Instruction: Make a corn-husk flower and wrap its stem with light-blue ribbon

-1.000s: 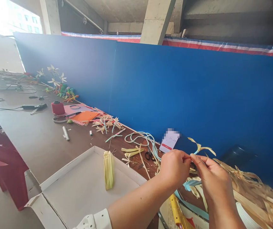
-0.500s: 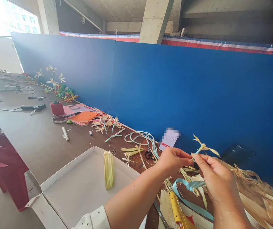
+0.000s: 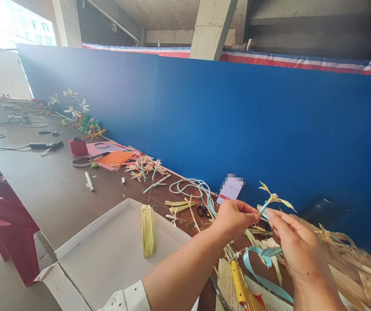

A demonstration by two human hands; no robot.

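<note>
My left hand (image 3: 237, 218) is closed, its fingertips pinching the stem of a small corn-husk flower (image 3: 274, 198). The flower's pale yellow petals point up and to the right. Light blue ribbon (image 3: 252, 262) covers the stem just below the petals and hangs in a loop under my hands. At the wrapped stem my right hand (image 3: 297, 242) is closed, thumb and forefinger pinching the ribbon. Its other fingers are partly hidden. Below the hands lies a yellow glue gun (image 3: 239, 283) on a printed sheet (image 3: 220, 276).
A white box lid (image 3: 101, 259) with a folded husk piece (image 3: 148, 231) lies to the left. Black-handled scissors (image 3: 202, 210), blue cord (image 3: 201, 185) and husk scraps line the blue partition (image 3: 204, 125). A bag of husks (image 3: 350, 255) is at the right. Further left stands a red thread spool (image 3: 78, 147).
My right hand has shifted slightly right, away from my left fingertips, and more blue ribbon shows at the stem. The flower has moved a little left and up; the hanging ribbon loop has swung right.
</note>
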